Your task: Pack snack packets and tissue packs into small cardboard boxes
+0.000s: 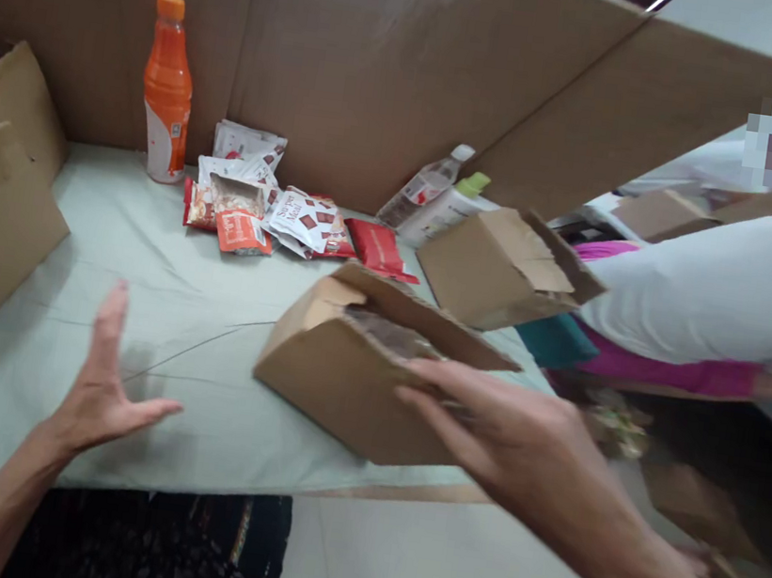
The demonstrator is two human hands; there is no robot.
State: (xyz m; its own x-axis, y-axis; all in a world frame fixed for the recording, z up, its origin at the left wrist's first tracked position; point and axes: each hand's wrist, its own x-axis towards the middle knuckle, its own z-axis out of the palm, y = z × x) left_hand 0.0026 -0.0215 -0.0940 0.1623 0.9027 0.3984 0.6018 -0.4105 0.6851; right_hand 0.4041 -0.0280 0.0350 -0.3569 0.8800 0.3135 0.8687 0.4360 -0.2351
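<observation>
My right hand (483,416) grips the near top edge of an open cardboard box (346,379), close to the table's front edge. Its fingertips lie along the box opening, where something clear and plastic-like (398,336) shows inside; what it is I cannot make out. My left hand (103,389) hovers over the cloth to the left, thumb and fingers apart, holding nothing. A thin dark string or line (209,339) runs across the cloth between the left hand and the box.
At the back stand an orange drink bottle (167,99), several snack packets (302,221), a clear bottle (428,186) and a white bottle (443,211). Other cardboard boxes (2,229) flank them, left and right (481,268). A cardboard wall (359,58) rises behind; a person (714,285) is at right.
</observation>
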